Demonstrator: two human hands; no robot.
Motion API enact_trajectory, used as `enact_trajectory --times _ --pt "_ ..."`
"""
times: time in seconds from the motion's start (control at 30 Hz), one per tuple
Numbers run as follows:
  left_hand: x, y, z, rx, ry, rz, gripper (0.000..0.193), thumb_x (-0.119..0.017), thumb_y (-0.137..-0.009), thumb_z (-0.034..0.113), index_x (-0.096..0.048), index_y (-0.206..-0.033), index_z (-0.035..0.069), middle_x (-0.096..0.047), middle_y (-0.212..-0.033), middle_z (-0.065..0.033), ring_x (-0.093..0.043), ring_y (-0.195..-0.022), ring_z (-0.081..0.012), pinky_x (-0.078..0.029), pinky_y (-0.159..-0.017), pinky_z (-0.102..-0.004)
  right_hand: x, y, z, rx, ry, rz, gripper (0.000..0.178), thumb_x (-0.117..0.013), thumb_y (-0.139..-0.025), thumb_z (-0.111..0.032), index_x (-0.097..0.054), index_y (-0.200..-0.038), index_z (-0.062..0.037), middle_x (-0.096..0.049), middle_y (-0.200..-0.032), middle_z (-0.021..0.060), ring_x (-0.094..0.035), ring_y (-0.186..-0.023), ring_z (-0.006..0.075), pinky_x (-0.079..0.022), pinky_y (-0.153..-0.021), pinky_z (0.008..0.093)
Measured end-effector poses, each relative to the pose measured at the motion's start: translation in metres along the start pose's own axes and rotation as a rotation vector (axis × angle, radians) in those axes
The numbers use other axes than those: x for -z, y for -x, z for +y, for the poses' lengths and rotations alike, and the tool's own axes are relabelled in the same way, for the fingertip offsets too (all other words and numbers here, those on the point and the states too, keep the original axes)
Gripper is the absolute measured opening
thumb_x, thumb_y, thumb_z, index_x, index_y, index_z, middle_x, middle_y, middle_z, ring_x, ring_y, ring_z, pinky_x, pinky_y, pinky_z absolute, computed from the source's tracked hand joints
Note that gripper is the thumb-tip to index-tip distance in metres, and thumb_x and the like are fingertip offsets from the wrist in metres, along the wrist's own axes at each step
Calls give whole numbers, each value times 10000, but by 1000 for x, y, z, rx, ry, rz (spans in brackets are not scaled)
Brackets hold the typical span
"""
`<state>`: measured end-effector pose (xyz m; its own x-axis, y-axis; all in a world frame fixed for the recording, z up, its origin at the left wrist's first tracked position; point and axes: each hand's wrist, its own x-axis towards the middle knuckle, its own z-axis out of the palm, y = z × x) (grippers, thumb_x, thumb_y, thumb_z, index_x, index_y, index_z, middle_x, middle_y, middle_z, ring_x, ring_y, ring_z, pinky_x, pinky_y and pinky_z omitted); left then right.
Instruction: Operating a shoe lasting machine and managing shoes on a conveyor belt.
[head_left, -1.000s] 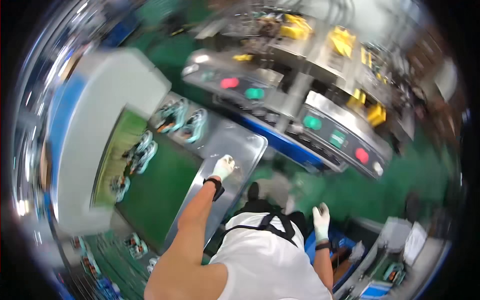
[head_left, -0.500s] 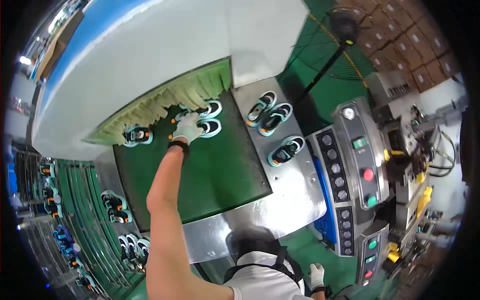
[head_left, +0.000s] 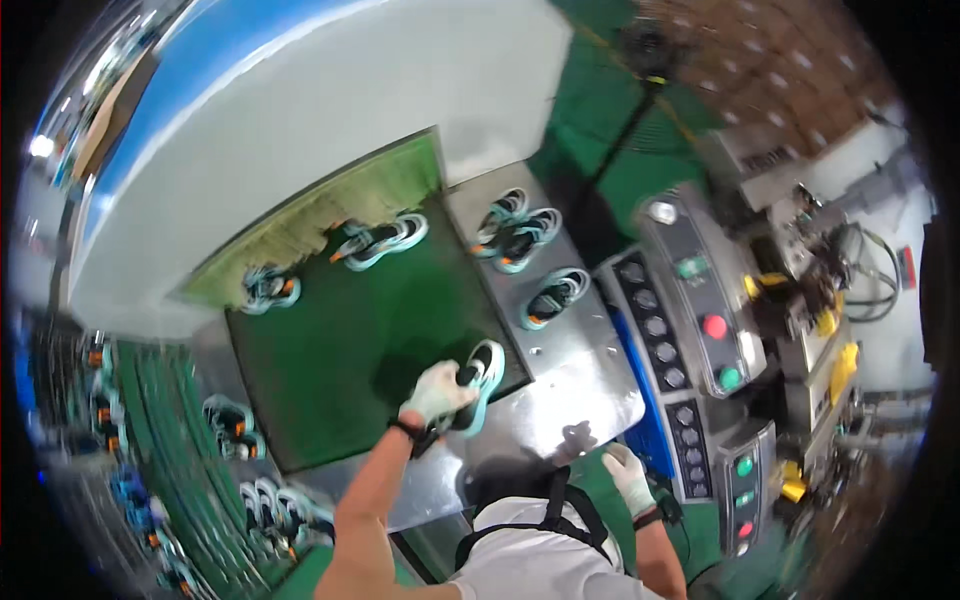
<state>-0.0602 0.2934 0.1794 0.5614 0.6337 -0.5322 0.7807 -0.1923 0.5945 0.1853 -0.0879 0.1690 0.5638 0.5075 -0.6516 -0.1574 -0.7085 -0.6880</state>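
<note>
My left hand (head_left: 440, 393), in a white glove, is closed around a black-and-white sneaker (head_left: 482, 380) with a pale teal sole. It holds the shoe over the front right corner of the green conveyor belt (head_left: 350, 370). Farther back on that belt, a sneaker (head_left: 385, 243) lies by the strip curtain (head_left: 300, 225), partly overlapping another. To the left, a further sneaker (head_left: 270, 288) is at the curtain's edge. My gloved right hand (head_left: 628, 478) is empty beside the steel table's front edge, its fingers loosely stretched out.
On the steel ledge (head_left: 590, 365) to the right are three sneakers, the nearest one (head_left: 555, 297) apart from the others. A control panel (head_left: 705, 290) with buttons stands beyond it. Several shoes sit at the left by a metal rack (head_left: 190, 430). A fan (head_left: 650, 60) stands behind.
My left hand has come back from near the curtain toward me, carrying a sneaker off the belt. My right hand has risen toward the table edge. The view has shifted slightly.
</note>
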Motion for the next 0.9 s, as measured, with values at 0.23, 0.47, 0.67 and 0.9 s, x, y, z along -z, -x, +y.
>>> enact_trajectory --times 0.23,0.47,0.67,0.9 --pt "-27 96 157 -527 640 -271 461 -776 -736 177 -653 -1123 -42 -716 -1008 -86 -658 -917 -145 -526 -829 -305 -7 31 -73 3 -782 -500 489 -556 -1015 -353 -568 -1313 34 -651 -1238 113 -626 -1066 206 -493 -948 344" --pt "-58 71 310 -748 516 -404 571 -743 -771 32 -554 -1306 -32 -631 -1248 -116 -627 -1143 -213 -513 -958 -331 71 55 -77 228 -1492 -586 642 -645 -945 -428 -468 -1445 -67 -594 -1369 121 -595 -1222 247 -460 -1061 410" --pt "-111 48 369 -855 619 -270 538 -689 -873 -4 -491 -1372 -38 -577 -1341 -153 -582 -1231 -257 -479 -1045 -378 187 106 -108 495 -1273 -228 808 -784 -851 -274 -359 -1504 -61 -563 -1394 65 -573 -1234 177 -454 -1060 340" --pt "-136 24 403 -683 679 -174 534 -629 -924 -4 -423 -1415 -51 -542 -1375 -199 -542 -1283 -281 -471 -1043 -346 240 110 -99 597 -1504 -319 911 -831 -739 -221 -361 -1495 -27 -575 -1373 148 -585 -1238 278 -455 -1077 410"
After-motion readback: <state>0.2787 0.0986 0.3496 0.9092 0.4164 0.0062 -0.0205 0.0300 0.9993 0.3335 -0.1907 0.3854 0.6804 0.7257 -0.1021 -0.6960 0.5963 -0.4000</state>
